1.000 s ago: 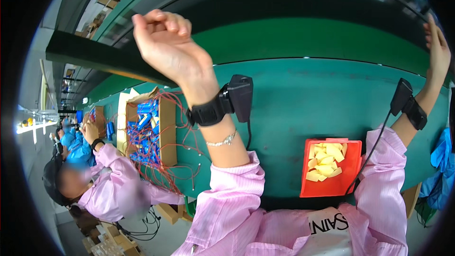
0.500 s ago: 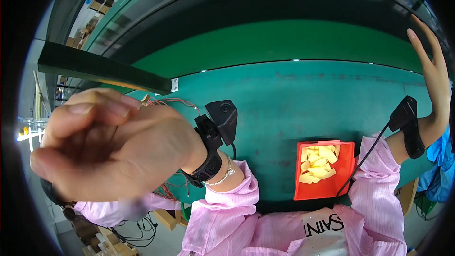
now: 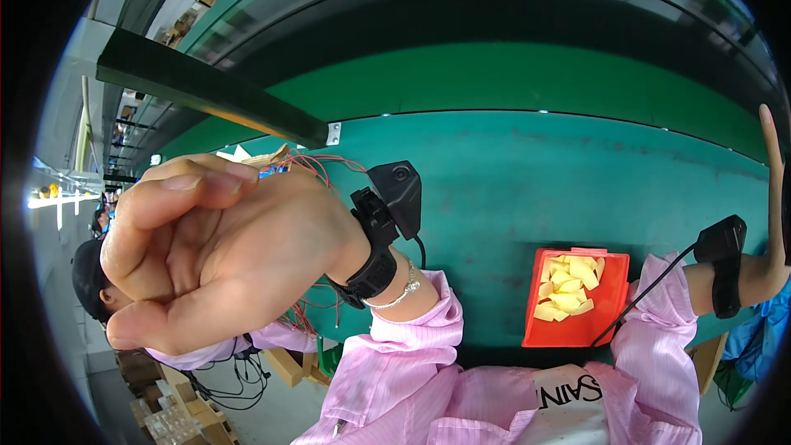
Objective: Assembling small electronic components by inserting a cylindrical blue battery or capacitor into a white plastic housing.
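Note:
My left hand is raised high at the left, close to the camera, palm showing. Its fingers curl back over the palm in a loose fist, with nothing in it that I can see. A black strap with a small black camera sits on that wrist above a bracelet. At the far right my right hand is mostly cut off by the picture's edge; a stretched finger points up. Another small black camera is strapped to that wrist. Neither hand touches the red tray, which holds several pale yellow pieces.
The tray stands on a green tabletop near its front edge. A dark beam juts in at the upper left. Red wires lie behind my left wrist. Another person's dark cap shows at the left. Blue fabric hangs at the lower right.
My left hand's fingers have curled in further. My right hand has moved outward, mostly out of the picture. The view has shifted a little, so the tray sits slightly further right.

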Motion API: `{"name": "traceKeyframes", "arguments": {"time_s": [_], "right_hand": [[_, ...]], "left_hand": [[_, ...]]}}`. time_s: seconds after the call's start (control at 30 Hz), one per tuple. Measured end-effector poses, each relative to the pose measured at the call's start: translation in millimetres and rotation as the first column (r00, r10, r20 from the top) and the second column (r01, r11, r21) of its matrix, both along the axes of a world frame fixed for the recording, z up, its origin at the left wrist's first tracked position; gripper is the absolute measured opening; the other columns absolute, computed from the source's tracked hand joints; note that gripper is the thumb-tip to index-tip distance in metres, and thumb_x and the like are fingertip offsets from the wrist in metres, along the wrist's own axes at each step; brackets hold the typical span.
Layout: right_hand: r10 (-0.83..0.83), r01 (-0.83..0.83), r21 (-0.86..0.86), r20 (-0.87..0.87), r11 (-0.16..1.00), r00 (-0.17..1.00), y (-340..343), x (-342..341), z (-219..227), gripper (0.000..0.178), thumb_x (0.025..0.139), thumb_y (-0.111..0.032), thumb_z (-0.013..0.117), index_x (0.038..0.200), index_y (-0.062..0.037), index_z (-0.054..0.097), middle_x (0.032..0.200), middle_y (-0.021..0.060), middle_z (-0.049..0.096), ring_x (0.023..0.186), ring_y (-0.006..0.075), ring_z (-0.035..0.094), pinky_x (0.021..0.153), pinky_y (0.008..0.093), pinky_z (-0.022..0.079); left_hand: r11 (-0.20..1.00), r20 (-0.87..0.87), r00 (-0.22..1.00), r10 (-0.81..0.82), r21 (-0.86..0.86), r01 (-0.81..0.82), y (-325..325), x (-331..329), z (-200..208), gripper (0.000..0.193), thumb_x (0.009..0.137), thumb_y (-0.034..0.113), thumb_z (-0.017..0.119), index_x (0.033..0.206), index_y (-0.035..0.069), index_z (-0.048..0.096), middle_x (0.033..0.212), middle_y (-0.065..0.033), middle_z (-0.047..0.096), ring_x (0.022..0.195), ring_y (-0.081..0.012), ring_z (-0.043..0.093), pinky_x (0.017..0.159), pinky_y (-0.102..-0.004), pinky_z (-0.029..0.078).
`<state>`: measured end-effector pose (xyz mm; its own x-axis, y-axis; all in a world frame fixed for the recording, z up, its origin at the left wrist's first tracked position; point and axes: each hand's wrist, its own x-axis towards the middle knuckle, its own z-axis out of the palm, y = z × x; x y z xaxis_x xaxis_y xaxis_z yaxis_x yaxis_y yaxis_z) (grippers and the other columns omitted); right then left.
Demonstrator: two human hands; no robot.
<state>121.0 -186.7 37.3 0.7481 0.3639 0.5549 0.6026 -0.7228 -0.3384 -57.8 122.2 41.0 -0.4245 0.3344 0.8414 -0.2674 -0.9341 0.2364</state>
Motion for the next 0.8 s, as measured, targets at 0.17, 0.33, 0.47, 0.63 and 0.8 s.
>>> {"name": "traceKeyframes", "arguments": {"time_s": [0.17, 0.33, 0.47, 0.63, 0.8], "right_hand": [[0.319, -0.320, 0.010, 0.057, 0.947, 0.946, 64, -43, 19, 0.071, 0.090, -0.044, 0.062, 0.141, 0.0012, 0.039, 0.133, 0.0229, 0.049, 0.115, 0.0280, 0.050, 0.096, 0.0343, 0.038], [0.899, -0.897, -0.061, 0.030, 0.437, 0.436, 210, -125, 49, 0.067, 0.091, -0.042, 0.062, 0.139, -0.0005, 0.042, 0.128, 0.0207, 0.054, 0.109, 0.0250, 0.053, 0.092, 0.0327, 0.041], [0.994, -0.994, -0.066, -0.068, 0.085, 0.089, 256, -156, 62, 0.064, 0.091, -0.041, 0.062, 0.139, -0.0018, 0.044, 0.124, 0.0190, 0.057, 0.104, 0.0226, 0.056, 0.088, 0.0315, 0.043], [0.684, -0.685, 0.018, -0.073, 0.728, 0.726, 131, -64, 22, 0.056, 0.093, -0.036, 0.060, 0.138, -0.0058, 0.047, 0.127, 0.0166, 0.057, 0.111, 0.0211, 0.054, 0.092, 0.0307, 0.042], [0.027, -0.023, 0.019, -0.190, 1.000, 0.981, -32, 11, 2, 0.047, 0.095, -0.031, 0.057, 0.137, -0.0104, 0.049, 0.131, 0.0143, 0.055, 0.122, 0.0200, 0.051, 0.100, 0.0302, 0.040]], "left_hand": [[0.998, -0.001, 0.998, -0.062, -0.014, 0.062, -5, 0, 3, 0.066, 0.100, 0.048, 0.016, 0.064, 0.003, 0.048, 0.053, -0.0082, 0.045, 0.044, -0.0168, 0.041, 0.041, -0.0247, 0.032], [0.993, -0.012, 0.993, -0.115, -0.014, 0.115, -10, -4, 8, 0.063, 0.099, 0.047, 0.019, 0.063, 0.003, 0.047, 0.053, -0.0081, 0.042, 0.044, -0.0177, 0.039, 0.043, -0.0269, 0.033], [0.990, -0.043, 0.990, -0.136, 0.023, 0.137, -12, -2, 7, 0.063, 0.098, 0.048, 0.020, 0.063, 0.003, 0.047, 0.052, -0.0079, 0.042, 0.044, -0.0176, 0.038, 0.043, -0.0276, 0.033], [1.000, -0.051, 0.999, 0.001, -0.030, -0.002, -1, -15, 2, 0.065, 0.098, 0.049, 0.020, 0.063, 0.002, 0.048, 0.052, -0.0082, 0.042, 0.044, -0.0176, 0.039, 0.042, -0.0270, 0.031], [0.993, -0.057, 0.993, -0.107, 0.034, 0.109, 1, 2, 3, 0.065, 0.098, 0.048, 0.022, 0.064, 0.000, 0.050, 0.054, -0.0102, 0.045, 0.044, -0.0182, 0.040, 0.040, -0.0261, 0.032]]}}
